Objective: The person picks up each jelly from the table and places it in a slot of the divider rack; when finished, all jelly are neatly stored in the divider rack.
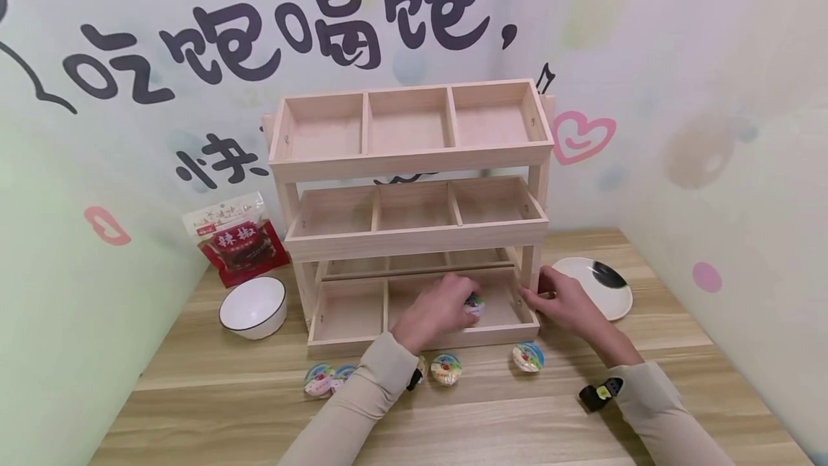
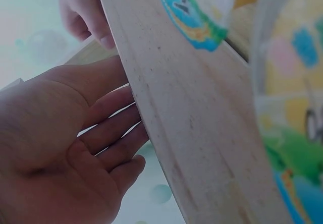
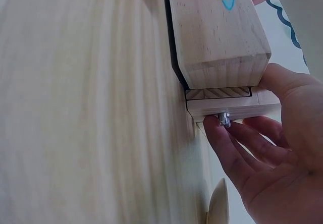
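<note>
At lower centre, the left hand [image 1: 440, 305] curls fingers round a snack cup [image 1: 475, 306] — the right hand [image 1: 569, 302] pinches the wooden rack [image 1: 414, 239].

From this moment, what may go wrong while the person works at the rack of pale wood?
1. The small round cup with a colourful lid is at the left hand; it might slip or tip.
2. The beige left sleeve passes close to similar round cups on the wood-grained table, and might knock them.
3. The right hand grips the pale wooden rack beside a protruding silver metal fastener, which could scratch the skin.
</note>
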`<state>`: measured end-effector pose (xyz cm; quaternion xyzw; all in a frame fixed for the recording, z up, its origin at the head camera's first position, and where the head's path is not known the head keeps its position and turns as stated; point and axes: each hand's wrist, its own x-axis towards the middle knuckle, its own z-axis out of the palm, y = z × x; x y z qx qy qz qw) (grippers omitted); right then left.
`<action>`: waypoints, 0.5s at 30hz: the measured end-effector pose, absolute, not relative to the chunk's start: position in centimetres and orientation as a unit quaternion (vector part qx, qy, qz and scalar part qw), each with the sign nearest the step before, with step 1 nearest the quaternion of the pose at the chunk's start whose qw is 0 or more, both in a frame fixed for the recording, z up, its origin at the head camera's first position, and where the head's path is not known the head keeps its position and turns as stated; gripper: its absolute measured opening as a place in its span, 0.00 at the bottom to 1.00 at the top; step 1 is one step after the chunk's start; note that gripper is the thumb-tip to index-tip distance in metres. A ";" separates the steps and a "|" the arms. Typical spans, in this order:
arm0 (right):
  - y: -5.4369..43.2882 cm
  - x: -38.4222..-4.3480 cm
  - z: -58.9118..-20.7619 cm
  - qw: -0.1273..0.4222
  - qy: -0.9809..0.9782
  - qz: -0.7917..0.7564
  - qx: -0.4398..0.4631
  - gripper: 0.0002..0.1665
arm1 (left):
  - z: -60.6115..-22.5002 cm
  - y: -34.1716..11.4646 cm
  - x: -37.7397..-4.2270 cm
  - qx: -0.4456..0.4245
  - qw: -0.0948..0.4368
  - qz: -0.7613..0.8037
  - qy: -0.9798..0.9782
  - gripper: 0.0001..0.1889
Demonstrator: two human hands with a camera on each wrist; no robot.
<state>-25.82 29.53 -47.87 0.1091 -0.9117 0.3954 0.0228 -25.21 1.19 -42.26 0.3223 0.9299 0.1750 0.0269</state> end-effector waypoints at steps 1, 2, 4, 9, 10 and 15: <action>29.5 -25.8 -47.8 0.022 -0.912 0.395 0.109 0.30 | -42.2 1.2 -25.2 0.323 0.027 0.177 0.929 0.09; 29.5 -25.8 -47.8 0.022 -0.912 0.396 0.108 0.30 | -42.2 1.2 -25.2 0.324 0.027 0.179 0.928 0.09; 29.5 -25.8 -47.8 0.022 -0.911 0.397 0.108 0.30 | -42.2 1.2 -25.3 0.326 0.026 0.181 0.928 0.10; 29.5 -25.8 -47.8 0.021 -0.911 0.397 0.108 0.30 | -42.2 1.1 -25.3 0.328 0.033 0.184 0.926 0.12; 29.5 -25.8 -47.8 0.021 -0.911 0.396 0.108 0.29 | -42.2 1.1 -25.3 0.328 0.034 0.184 0.926 0.12; 29.5 -25.8 -47.9 0.025 -0.913 0.393 0.108 0.28 | -42.2 1.2 -25.2 0.329 0.035 0.184 0.926 0.11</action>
